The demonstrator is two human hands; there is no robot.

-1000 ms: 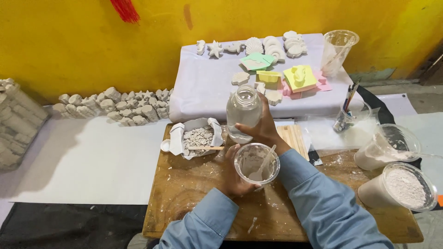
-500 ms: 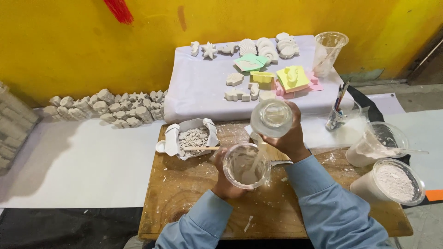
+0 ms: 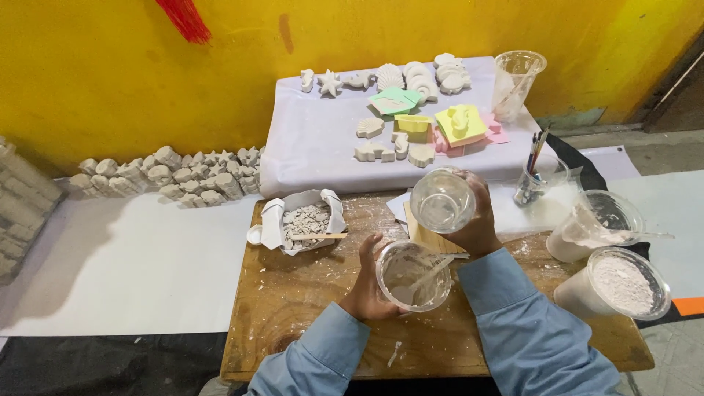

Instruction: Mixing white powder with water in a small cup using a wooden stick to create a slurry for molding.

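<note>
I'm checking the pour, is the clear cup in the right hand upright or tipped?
Tipped. The clear cup in the right hand leans with its open mouth toward the camera, above the mixing cup held by the left hand.

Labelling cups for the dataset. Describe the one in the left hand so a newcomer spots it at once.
Start at the wooden board in front of the person. Near its middle, the left hand grips a clear plastic cup smeared with white paste, a stick leaning inside. The right hand's cup above it holds clear liquid and no stick.
</note>
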